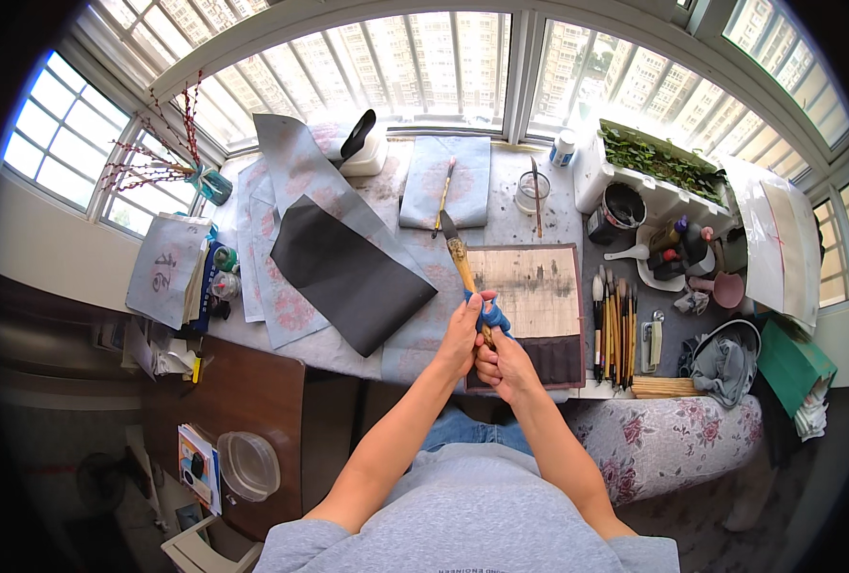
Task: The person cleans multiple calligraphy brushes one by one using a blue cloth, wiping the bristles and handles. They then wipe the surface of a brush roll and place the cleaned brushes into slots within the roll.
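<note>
Both hands are together over the bamboo brush mat (521, 288), around one large calligraphy brush (461, 259). Its dark tip points away from me, up and slightly left. My left hand (461, 334) grips the handle and a blue cloth tie (494, 316), with the thumb pressed on top. Closer to my body, my right hand (509, 367) is closed around the lower end of the handle, just below the blue tie. The mat has a dark fabric border and a dark pocket strip; ink marks stain its upper part. Some fingers are hidden behind the handle.
Black felt (352, 276) and patterned sheets (292, 301) lie left. Ahead are a thin brush (445, 195) and a glass jar (525, 197) with a brush across it. Several brushes (619, 333), ink bottles (693, 251) and a planter (657, 168) stand right.
</note>
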`<state>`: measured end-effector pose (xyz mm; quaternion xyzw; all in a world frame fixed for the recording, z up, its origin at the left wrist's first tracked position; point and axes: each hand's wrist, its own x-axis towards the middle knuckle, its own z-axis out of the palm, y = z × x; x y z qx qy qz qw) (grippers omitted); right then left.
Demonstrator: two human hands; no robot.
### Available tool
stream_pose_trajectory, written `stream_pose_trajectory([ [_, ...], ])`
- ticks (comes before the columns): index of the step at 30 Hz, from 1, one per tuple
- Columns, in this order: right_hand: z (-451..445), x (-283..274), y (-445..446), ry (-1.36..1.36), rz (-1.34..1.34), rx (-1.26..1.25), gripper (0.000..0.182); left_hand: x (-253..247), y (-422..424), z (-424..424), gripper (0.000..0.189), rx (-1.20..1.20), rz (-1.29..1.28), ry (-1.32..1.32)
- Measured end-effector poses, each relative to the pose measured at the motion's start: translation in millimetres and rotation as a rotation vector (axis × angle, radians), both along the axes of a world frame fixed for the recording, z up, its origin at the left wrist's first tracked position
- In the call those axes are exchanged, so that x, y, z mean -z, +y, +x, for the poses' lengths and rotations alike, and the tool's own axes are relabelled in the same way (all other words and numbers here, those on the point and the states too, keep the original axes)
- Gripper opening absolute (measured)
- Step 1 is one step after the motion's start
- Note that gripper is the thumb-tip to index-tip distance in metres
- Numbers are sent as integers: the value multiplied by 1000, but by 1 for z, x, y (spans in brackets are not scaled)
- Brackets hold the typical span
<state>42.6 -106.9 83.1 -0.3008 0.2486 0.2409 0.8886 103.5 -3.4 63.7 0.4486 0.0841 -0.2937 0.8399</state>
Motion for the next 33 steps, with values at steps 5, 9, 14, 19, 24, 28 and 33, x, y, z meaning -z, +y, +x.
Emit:
stream_pose_trajectory([
  [5, 10, 16, -44, -423, -1297, -455, 35, 10, 3, 2, 36, -94, 72, -46],
  [9, 31, 28, -50, -558, -1280, 116, 30, 6, -5, -6, 33, 199, 206, -123],
  [14, 42, 20, -47, -226, -646, 44, 29, 0, -24, -16, 32, 280, 231, -178],
  [19, 42, 43, -62, -187, -263, 256, 32, 5, -25, -15, 32, 338, -78, 263],
  [24, 37, 50, -72, -224, -180, 458, 31, 2, -31, -13, 31, 472, 78, 120],
  [28, 32, 66, -84, -147, -483, 605, 28, 10, -54, -17, 38, 638, 868, -555],
  [33, 8, 102, -111, -9, -560, 856, 30, 50, -63, -27, 45, 686, 775, -560],
])
